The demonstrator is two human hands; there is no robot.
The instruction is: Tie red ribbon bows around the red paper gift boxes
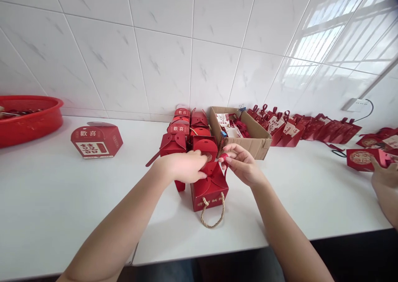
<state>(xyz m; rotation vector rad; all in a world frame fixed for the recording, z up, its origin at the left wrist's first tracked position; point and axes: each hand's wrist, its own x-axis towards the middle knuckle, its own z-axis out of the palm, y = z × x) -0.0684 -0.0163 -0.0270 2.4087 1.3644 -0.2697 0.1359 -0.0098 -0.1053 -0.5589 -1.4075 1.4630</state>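
A small red gift box (209, 193) with gold lettering stands in front of me, its curved top flaps folded together. A twisted rope handle (213, 223) hangs from its near side. Between the thumb and fingers of my right hand (241, 165) is a red ribbon (226, 171) that runs to the top of this box. My left hand (188, 166) is closed, fingers curled over the box's upper left side; what they grip is hidden. Just behind, more red gift boxes (178, 128) stand in rows, partly covered by my left hand.
A cardboard box (256, 143) with red ribbons and cards stands behind my right hand. Farther right are several tagged red boxes (287, 133) and another person's hand (384, 182) at a red box (360, 160). Leftward are a red box (98, 141) and a red basket (31, 124).
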